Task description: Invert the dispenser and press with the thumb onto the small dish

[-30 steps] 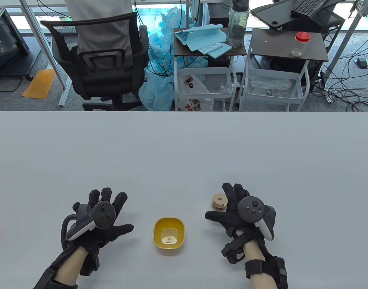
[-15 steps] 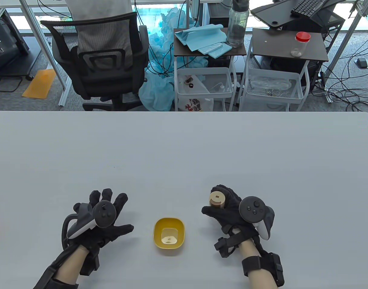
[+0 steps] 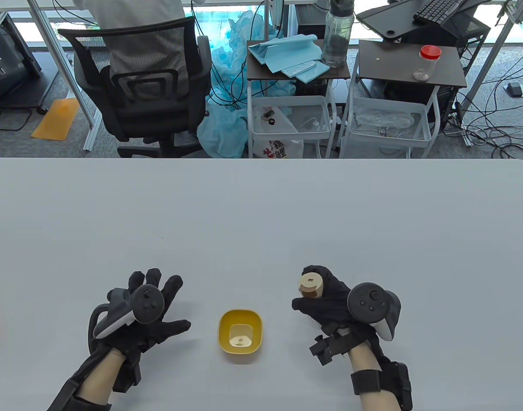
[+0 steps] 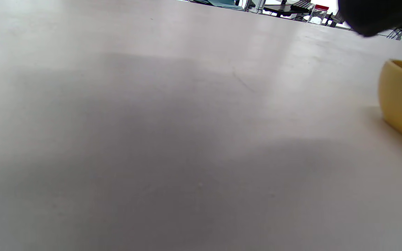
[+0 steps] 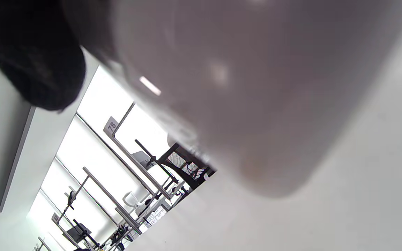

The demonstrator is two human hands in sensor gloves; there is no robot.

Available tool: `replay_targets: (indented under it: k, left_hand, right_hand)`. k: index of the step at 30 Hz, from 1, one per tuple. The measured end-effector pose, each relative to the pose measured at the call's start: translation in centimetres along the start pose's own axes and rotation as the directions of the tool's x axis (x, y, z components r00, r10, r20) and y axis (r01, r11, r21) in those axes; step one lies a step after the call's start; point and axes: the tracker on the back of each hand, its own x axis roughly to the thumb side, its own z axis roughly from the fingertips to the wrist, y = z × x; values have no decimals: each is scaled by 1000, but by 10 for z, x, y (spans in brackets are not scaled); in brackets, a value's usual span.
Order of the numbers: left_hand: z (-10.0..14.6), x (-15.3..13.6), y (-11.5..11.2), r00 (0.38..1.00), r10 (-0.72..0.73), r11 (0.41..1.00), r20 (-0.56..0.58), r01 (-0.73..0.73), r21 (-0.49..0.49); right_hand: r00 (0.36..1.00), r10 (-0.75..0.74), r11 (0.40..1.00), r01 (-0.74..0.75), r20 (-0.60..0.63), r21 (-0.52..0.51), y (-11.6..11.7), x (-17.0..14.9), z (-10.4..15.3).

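Right now the right hand grips the dispenser, its fingers wrapped round the body so that the cap end pokes up out of the fist, facing the table camera. Its long axis stands roughly upright, tilted a little, so it looks not yet inverted. The small yellow dish sits on the table between the two hands, to the left of the dispenser and nearer the person, so I judge the coming move to be a carry leftward and a flip of the wrist. The right hand is the one nearer to doing this. Inside the dish lies a small pale dab of something; what it is I cannot tell. The left hand rests flat on the table beside the dish, fingers spread and holding nothing.
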Motion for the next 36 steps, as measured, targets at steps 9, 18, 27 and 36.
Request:
replay_targets:
  k: [9, 18, 27, 36]
  left_hand:
    - [4, -3, 6, 1000, 11, 1000, 3, -11, 21]
    - [6, -7, 8, 1000, 19, 1000, -1, -19, 19]
    - [8, -9, 9, 1000, 27, 1000, 2, -27, 9]
    - [7, -10, 9, 1000, 24, 1000, 9, -24, 4]
  right_hand:
    - [865, 480, 786, -497, 142, 367, -20, 87, -32]
    - [473, 796, 71, -692, 378, 718, 50, 158, -73]
    - [386, 771, -174, -638, 507, 750, 141, 167, -89]
    - [388, 747, -219, -623, 540, 751, 171, 157, -92]
